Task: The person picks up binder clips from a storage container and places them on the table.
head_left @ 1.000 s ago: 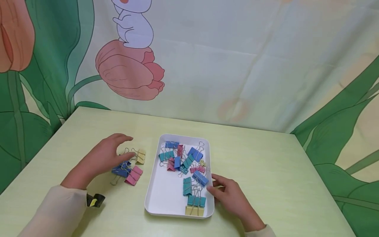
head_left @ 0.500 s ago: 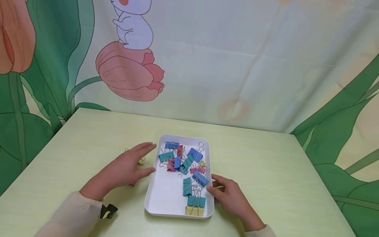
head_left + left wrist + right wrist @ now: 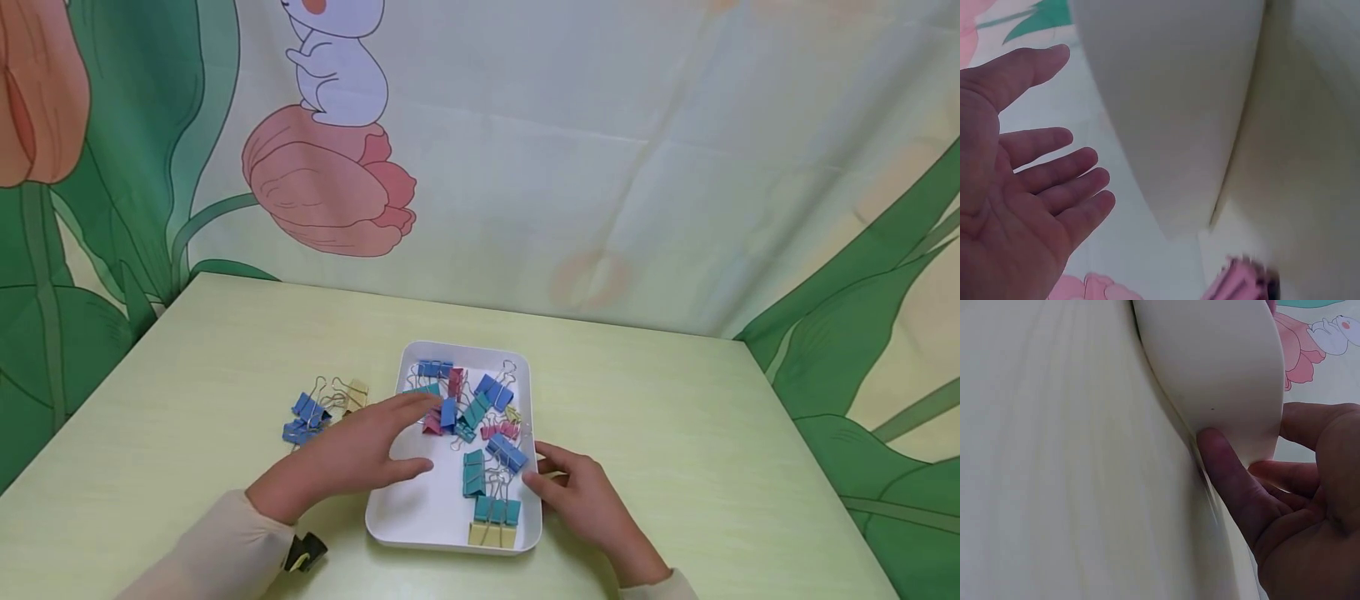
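Observation:
A white tray [image 3: 405, 527] holds several binder clips in blue, teal, pink and yellow, among them a teal clip [image 3: 474, 473] and a yellow clip [image 3: 492, 535]. My left hand [image 3: 360, 450] hovers over the tray's left side, fingers spread and holding nothing; the left wrist view shows the bare palm [image 3: 1016, 219]. It hides part of the clips beneath. My right hand [image 3: 588, 496] pinches the tray's right wall, with the thumb at the rim and a finger [image 3: 1225, 465] against the outside in the right wrist view.
Left of the tray, blue clips [image 3: 307, 417] and a yellow clip [image 3: 356, 394] lie on the pale green table [image 3: 675, 400]. A pink clip [image 3: 1241, 281] shows blurred in the left wrist view. A printed cloth [image 3: 510, 167] hangs behind the table.
My left hand has moved right from above the loose clips to over the tray, its fingers staying apart. The right hand and the tray keep their place.

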Demonstrator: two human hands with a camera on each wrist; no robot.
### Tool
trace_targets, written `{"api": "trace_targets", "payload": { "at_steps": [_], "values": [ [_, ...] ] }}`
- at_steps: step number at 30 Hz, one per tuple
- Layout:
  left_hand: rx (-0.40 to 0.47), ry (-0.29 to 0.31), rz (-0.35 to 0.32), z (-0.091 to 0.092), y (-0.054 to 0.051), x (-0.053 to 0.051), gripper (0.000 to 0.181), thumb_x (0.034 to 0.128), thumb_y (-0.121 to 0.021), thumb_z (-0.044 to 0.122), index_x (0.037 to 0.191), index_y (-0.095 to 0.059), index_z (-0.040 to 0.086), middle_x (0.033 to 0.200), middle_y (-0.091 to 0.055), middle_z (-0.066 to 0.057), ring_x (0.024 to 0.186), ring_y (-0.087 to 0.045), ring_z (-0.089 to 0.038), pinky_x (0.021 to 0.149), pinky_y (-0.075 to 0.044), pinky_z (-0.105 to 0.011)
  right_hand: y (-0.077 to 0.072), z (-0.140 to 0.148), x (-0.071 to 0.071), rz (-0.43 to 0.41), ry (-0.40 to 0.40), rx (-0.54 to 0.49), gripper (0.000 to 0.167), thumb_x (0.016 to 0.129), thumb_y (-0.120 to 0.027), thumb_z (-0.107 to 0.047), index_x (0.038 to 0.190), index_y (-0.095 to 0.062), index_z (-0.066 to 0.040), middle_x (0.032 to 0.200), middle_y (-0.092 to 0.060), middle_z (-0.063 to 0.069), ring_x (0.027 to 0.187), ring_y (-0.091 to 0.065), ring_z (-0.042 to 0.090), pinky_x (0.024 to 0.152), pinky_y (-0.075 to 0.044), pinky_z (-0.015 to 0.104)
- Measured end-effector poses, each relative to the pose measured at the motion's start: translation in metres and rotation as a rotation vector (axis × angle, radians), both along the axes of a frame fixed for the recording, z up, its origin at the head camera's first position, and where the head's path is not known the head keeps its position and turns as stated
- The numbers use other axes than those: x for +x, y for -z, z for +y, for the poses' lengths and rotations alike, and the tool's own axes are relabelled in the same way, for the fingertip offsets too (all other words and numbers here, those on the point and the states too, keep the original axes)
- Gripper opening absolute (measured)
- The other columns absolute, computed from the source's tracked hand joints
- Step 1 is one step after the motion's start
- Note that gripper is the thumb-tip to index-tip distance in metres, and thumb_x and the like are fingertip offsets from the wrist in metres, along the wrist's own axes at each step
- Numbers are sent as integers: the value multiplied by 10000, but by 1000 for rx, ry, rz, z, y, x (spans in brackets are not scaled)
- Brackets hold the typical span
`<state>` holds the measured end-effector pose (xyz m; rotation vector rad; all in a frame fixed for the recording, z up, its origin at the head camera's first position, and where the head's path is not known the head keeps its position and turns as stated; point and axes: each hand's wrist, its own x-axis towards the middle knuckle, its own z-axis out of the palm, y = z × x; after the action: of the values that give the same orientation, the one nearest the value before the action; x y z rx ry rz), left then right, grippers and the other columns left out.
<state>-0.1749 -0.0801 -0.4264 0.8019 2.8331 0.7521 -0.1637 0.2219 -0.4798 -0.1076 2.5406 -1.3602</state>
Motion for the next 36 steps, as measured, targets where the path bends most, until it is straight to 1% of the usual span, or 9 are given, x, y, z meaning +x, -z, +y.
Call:
{"api": "trace_targets", "payload": {
  "at_steps": [5,8,11,14,18,23,26,30,36],
  "values": [
    [17,67,0,13,0,0,687,875,-685,387,1459,-434,124,1498,-438,-112,1371,-433,-335,1069,-421,-526,0,0,1,0,-2,-6,550,900,-682,-321,1385,-536,-105,1072,-665,90,827,-652,160,706,-588,288],
    [23,98,-27,21,1,0,688,876,-679,390,1458,-435,117,1505,-431,-108,1392,-405,-331,1099,-388,-525,-1,0,1,0,-4,-13,553,901,-681,-318,1386,-533,-97,1071,-664,94,829,-656,164,704,-590,291],
    [25,119,-63,29,4,-1,696,877,-679,394,1466,-425,122,1517,-419,-96,1414,-374,-327,1129,-349,-523,-1,1,1,-2,-6,-20,553,903,-680,-311,1387,-530,-90,1070,-663,99,833,-661,170,701,-592,295],
    [19,125,-97,37,7,-1,708,870,-682,417,1469,-422,144,1522,-415,-72,1417,-374,-313,1130,-347,-523,-1,1,1,-4,-11,-21,550,903,-680,-307,1387,-530,-92,1070,-663,97,833,-662,168,695,-593,295],
    [11,122,-134,44,9,-1,710,859,-688,446,1466,-429,185,1522,-418,-40,1409,-392,-283,1111,-375,-520,-1,1,1,-7,-21,-23,553,903,-680,-311,1390,-528,-98,1076,-664,96,834,-662,165,692,-595,296],
    [11,120,-183,50,10,0,721,859,-695,432,1483,-402,223,1524,-415,-45,1405,-398,-282,1096,-391,-524,-2,0,1,-14,-18,-18,555,902,-680,-314,1394,-525,-109,1083,-664,96,837,-663,168,698,-595,297],
    [-12,123,-183,52,12,0,734,857,-694,427,1492,-388,224,1517,-425,-51,1395,-412,-284,1098,-391,-521,-2,0,1,-17,-13,-15,561,899,-682,-322,1395,-525,-114,1085,-664,92,837,-659,166,701,-595,296],
    [-45,135,-156,55,14,0,731,859,-692,419,1488,-396,193,1518,-427,-38,1395,-416,-263,1113,-384,-488,-2,0,1,-19,-12,-12,571,895,-684,-341,1397,-524,-122,1088,-663,88,838,-655,162,698,-595,294],
    [-67,212,-109,58,13,0,634,897,-673,350,1451,-452,136,1503,-449,-22,1393,-424,-219,1134,-370,-423,-2,0,0,-16,-20,-30,531,908,-673,-307,1388,-533,-126,1085,-666,99,846,-670,171,694,-600,302]
  ]
}}
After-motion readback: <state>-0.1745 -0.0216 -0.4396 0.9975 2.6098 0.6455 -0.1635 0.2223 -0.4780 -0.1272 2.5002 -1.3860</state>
